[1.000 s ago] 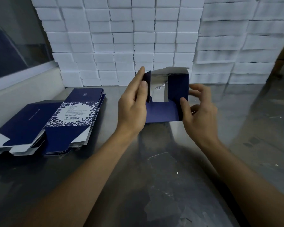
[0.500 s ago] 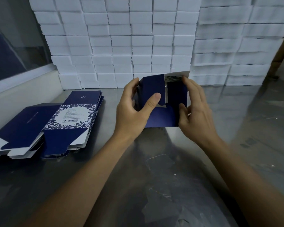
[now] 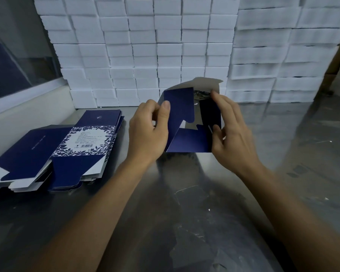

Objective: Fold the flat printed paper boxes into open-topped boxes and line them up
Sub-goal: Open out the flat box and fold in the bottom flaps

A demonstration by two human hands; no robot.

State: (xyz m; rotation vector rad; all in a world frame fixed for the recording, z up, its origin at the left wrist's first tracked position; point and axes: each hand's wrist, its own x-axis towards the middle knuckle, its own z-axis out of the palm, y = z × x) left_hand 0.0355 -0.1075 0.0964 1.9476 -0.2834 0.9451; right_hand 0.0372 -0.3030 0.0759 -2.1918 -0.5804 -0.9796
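Left flap (image 3: 180,107) folded further inward; hands (image 3: 148,132) grip box edges.

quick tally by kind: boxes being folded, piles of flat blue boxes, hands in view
Box being folded: 1, held above the metal table
Piles of flat boxes: 2, the left pile and the right pile
Hands: 2, left hand and right hand, both gripping the box
Total: 5

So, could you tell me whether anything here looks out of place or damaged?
Nothing stands out. The left hand and right hand hold the half-folded box above the metal table, which is scuffed; the flat boxes are loosely stacked at left.
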